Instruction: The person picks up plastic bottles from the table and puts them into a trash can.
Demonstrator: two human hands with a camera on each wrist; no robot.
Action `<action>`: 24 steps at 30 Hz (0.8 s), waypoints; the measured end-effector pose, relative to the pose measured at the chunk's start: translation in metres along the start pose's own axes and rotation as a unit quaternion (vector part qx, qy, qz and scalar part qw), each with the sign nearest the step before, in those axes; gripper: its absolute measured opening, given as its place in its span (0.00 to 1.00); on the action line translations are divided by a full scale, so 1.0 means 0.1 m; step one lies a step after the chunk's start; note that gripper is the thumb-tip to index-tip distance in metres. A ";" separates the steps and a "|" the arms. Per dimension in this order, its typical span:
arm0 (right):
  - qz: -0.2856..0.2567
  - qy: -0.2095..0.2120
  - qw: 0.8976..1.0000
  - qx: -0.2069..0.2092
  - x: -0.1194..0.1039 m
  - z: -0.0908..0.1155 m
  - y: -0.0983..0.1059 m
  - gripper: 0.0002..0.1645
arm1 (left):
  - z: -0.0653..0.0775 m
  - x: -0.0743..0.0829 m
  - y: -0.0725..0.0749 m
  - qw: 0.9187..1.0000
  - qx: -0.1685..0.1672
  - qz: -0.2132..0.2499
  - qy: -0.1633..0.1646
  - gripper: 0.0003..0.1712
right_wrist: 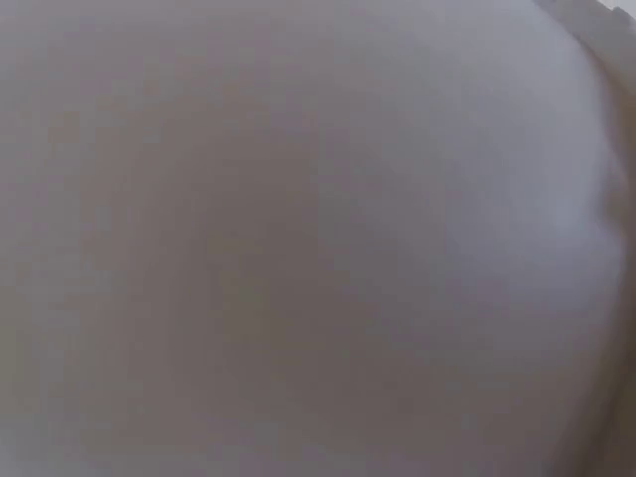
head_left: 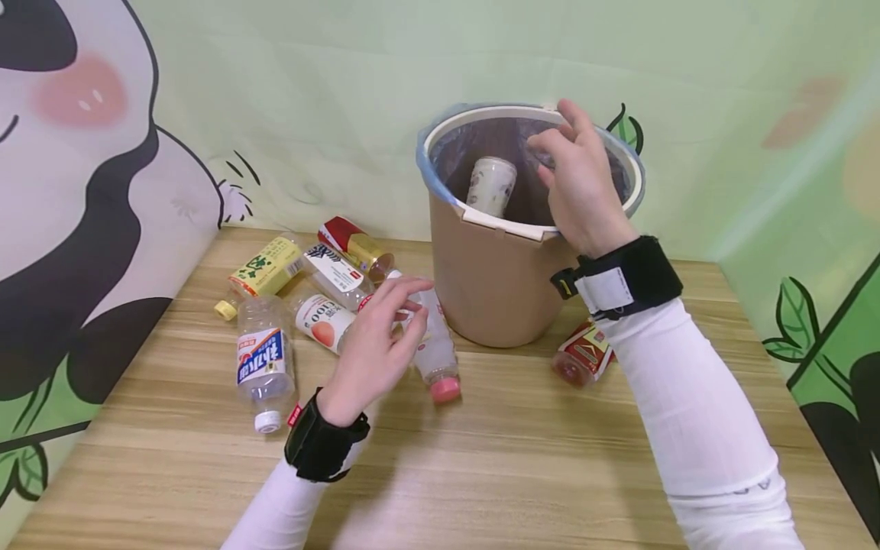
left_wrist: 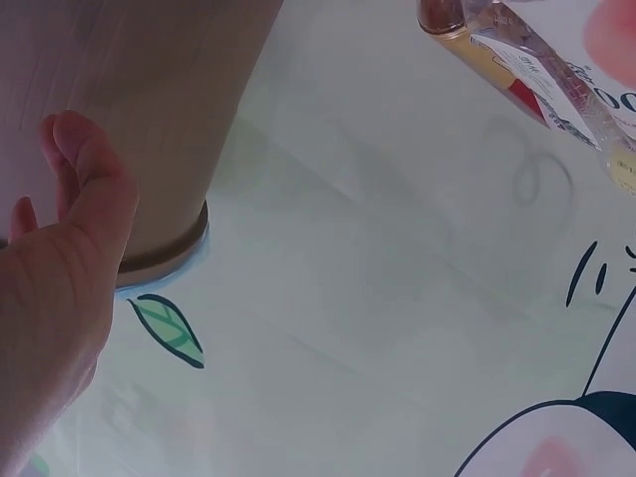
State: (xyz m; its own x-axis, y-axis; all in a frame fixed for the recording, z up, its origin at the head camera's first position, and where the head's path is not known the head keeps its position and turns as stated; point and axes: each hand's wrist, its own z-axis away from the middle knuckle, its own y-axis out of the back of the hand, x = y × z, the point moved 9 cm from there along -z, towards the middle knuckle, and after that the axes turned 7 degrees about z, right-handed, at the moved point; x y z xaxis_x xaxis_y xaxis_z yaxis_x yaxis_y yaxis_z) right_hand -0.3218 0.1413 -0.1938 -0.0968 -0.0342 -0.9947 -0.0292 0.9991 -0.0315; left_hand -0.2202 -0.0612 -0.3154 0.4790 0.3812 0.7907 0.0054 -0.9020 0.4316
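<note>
My right hand (head_left: 584,183) is over the right side of a brown bin (head_left: 498,283), its fingers loosely bent with nothing seen in them. Inside the bin, to the left of that hand, a white patterned can (head_left: 491,187) stands tilted. My left hand (head_left: 378,344) hovers in front of the bin with relaxed fingers, partly hiding a clear bottle with a pink cap (head_left: 436,355). In the left wrist view, the left hand (left_wrist: 75,238) appears against the bin's brown wall (left_wrist: 169,129). A blurred pale surface fills the right wrist view.
Left of the bin lie a yellow-labelled bottle (head_left: 268,267), a blue-labelled bottle (head_left: 264,363), a peach-labelled bottle (head_left: 323,321), a white-labelled bottle (head_left: 337,271) and a red-and-gold bottle (head_left: 357,248). A red-labelled bottle (head_left: 584,355) lies right of it. A blue liner (head_left: 429,164) covers the rim.
</note>
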 end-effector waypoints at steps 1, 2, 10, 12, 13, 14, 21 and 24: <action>0.005 0.010 1.000 -0.003 -0.02 0.02 -0.01 0.42 | 0.00 0.00 0.00 1.000 0.000 -0.001 0.001 0.19; 0.007 0.020 1.000 -0.005 -0.03 0.04 -0.02 0.40 | 0.01 -0.01 0.00 1.000 -0.001 -0.001 0.001 0.19; 0.055 0.161 0.986 0.000 -0.16 0.35 -0.07 0.20 | 0.04 -0.01 0.00 1.000 0.001 -0.002 -0.004 0.17; 0.075 0.203 0.976 0.013 -0.17 0.46 -0.07 0.16 | 0.05 -0.01 0.00 1.000 0.002 -0.009 -0.005 0.17; 0.080 0.222 0.972 0.019 -0.17 0.52 -0.07 0.15 | 0.05 -0.01 0.00 1.000 0.002 -0.013 -0.006 0.17; 0.087 0.242 0.966 0.024 -0.16 0.58 -0.07 0.14 | 0.05 -0.01 0.01 1.000 0.002 -0.019 -0.008 0.16; 0.067 0.314 0.947 0.017 0.09 0.95 -0.16 0.10 | 0.08 0.00 0.01 0.997 0.001 -0.072 -0.033 0.15; 0.069 0.301 0.951 0.008 0.30 1.01 -0.20 0.10 | 0.09 0.00 -0.01 0.993 -0.002 -0.106 -0.050 0.16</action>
State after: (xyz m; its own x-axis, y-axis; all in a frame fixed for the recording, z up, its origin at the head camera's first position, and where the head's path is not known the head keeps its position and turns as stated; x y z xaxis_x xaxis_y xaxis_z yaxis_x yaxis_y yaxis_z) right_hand -0.2233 0.1233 -0.2326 -0.6509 0.0938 -0.7534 0.0401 0.9952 0.0893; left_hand -0.2126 -0.0627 -0.3197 0.5519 0.5408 0.6348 0.1126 -0.8026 0.5859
